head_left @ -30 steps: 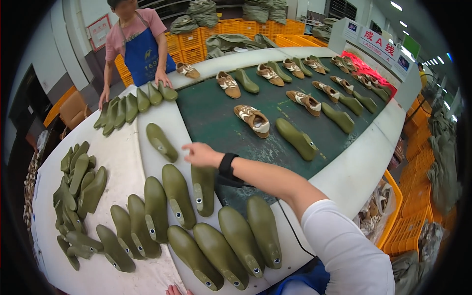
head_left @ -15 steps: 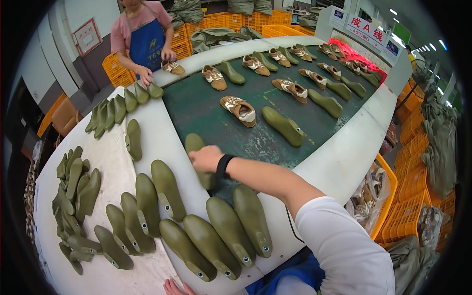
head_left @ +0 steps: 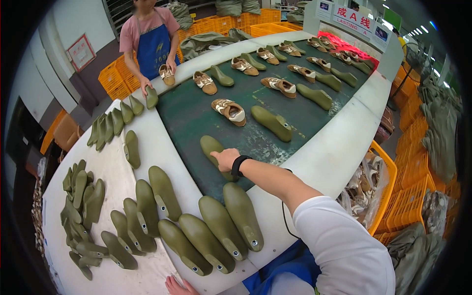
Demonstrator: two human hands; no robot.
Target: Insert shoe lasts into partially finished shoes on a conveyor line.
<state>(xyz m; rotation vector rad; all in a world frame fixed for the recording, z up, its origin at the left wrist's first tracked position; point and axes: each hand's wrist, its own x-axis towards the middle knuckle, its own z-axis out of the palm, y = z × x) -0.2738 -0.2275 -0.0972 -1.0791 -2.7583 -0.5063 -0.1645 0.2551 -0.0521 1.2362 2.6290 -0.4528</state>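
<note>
My right hand (head_left: 227, 160), with a black band at the wrist, is closed on an olive-green shoe last (head_left: 210, 144) at the near left corner of the dark green belt (head_left: 182, 115). Most of that last's near half is behind my hand. At the bottom edge my left hand (head_left: 180, 286) shows only in part, its fingers apart on the white table (head_left: 196, 184), holding nothing. Between my hands lie several more lasts (head_left: 243, 214) in a row, with a heap of others (head_left: 78, 201) to the left. Farther up the belt rests a brown and white sneaker (head_left: 228, 111).
More sneakers and lasts line the belt toward a red-lit opening (head_left: 339, 44) at the far right. Across the table a co-worker in a blue apron (head_left: 155, 51) touches a sneaker (head_left: 167, 75) and a last (head_left: 151, 97). A yellow crate (head_left: 391, 169) of bagged shoes stands at my right.
My right hand has moved right with the last, from the belt's left edge onto the belt. The co-worker's sneaker has been tilted upright, and the belt's shoes sit slightly farther left in view.
</note>
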